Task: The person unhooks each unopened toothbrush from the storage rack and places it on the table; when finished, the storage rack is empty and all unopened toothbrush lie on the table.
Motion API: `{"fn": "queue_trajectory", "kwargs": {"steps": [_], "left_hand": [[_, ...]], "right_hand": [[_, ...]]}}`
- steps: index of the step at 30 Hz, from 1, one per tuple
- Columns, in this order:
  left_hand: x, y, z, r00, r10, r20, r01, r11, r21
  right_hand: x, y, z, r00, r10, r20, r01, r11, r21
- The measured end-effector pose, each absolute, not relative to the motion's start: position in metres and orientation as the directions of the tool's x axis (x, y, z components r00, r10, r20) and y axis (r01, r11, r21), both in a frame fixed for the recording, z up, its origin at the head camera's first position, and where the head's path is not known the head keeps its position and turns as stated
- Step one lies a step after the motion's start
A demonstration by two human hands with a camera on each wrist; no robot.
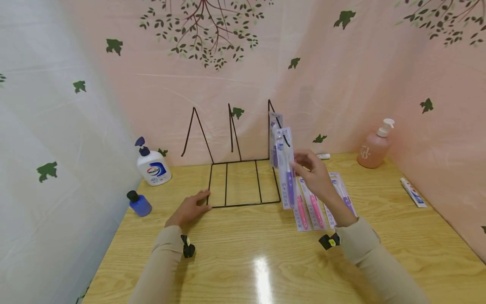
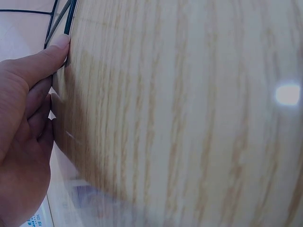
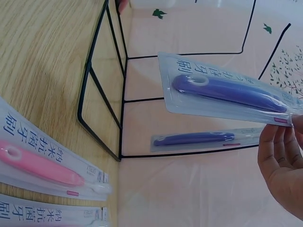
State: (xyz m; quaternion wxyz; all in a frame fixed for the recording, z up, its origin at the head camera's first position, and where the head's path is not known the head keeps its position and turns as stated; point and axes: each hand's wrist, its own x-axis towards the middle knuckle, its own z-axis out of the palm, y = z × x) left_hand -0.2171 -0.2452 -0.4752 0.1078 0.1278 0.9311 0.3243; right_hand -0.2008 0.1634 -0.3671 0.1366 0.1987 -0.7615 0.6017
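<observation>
A black wire rack [image 1: 243, 181] stands at the middle of the wooden table [image 1: 243, 253]. My left hand [image 1: 190, 209] lies flat beside it, the thumb [image 2: 47, 59] against the rack's front left corner wire [image 2: 68, 19]. My right hand [image 1: 313, 171] pinches a packaged purple toothbrush [image 1: 286, 169] and holds it upright at the rack's right end. In the right wrist view this pack [image 3: 227, 90] hangs in front of the rack [image 3: 120, 101]. A second purple pack [image 1: 274, 139] leans in the rack's right section. Pink toothbrush packs [image 1: 309, 209] and another purple one [image 1: 343, 192] lie on the table under my right hand.
A white pump soap bottle [image 1: 153, 166] and a small blue bottle [image 1: 139, 203] stand at the left. At the back right stands a pink pump bottle [image 1: 373, 145], with a toothpaste tube [image 1: 413, 192] near the right wall. Patterned curtains close the back and sides.
</observation>
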Motion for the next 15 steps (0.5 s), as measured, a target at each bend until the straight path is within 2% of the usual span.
{"fn": "queue_trajectory", "kwargs": {"steps": [15], "left_hand": [[-0.218,-0.245,-0.475,-0.944,0.305,-0.124,0.161,0.757,0.634]], "right_hand": [[-0.180,0.173,-0.369,-0.871,-0.177,0.458,-0.488,0.202,-0.849]]}}
